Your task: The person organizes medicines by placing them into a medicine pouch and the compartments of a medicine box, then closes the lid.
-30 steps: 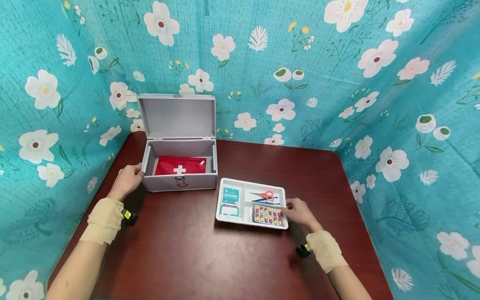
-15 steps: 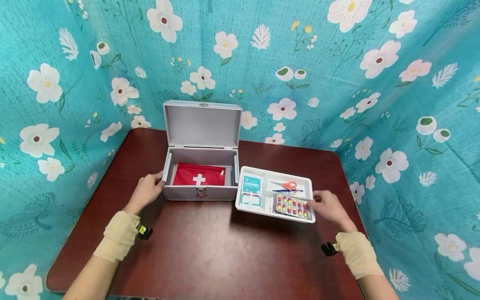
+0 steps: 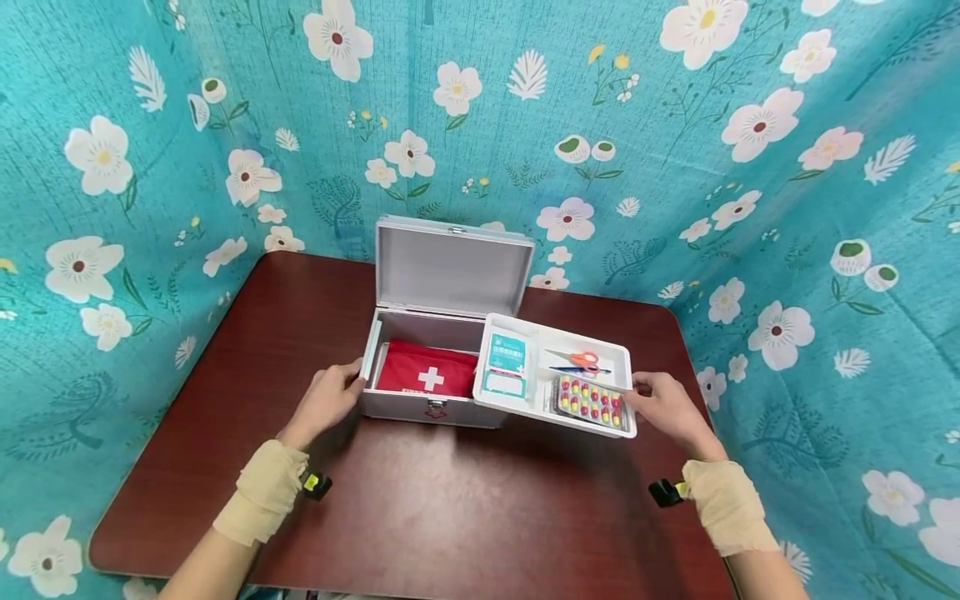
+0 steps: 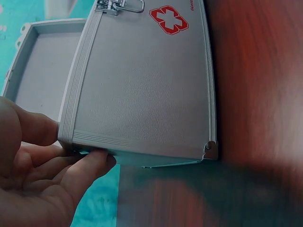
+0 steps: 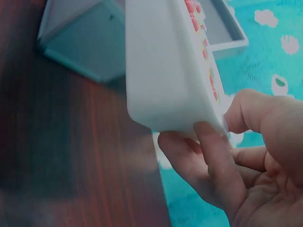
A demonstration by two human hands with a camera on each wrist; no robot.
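Note:
A silver first-aid box (image 3: 397, 407) stands with its lid (image 3: 453, 267) raised. My left hand (image 3: 326, 404) grips the top of its left side near the front corner, thumb at the rim (image 4: 68, 123) and fingers on the side. Inside lies a red pouch (image 3: 405, 367) with a white cross. At its right end, my right hand (image 3: 667, 408) pinches a white divided tray (image 5: 156, 71), raised off the table and tilted, its left end overlapping the box's right side in the head view. The tray carries teal packets (image 3: 507, 354), orange-handled scissors (image 3: 587, 359), a blue pen (image 3: 600, 370) and capsule blister packs (image 3: 588, 400).
The dark red-brown table (image 3: 450, 517) has rounded corners. A teal flowered curtain (image 3: 480, 150) hangs behind it and along both sides. Both wrists are wrapped in beige bandage and carry small black cameras.
My left hand has slid the box to the right and turned it slightly. The right hand has lifted the tray off the table, moved it right and brought its left end over the box's right side.

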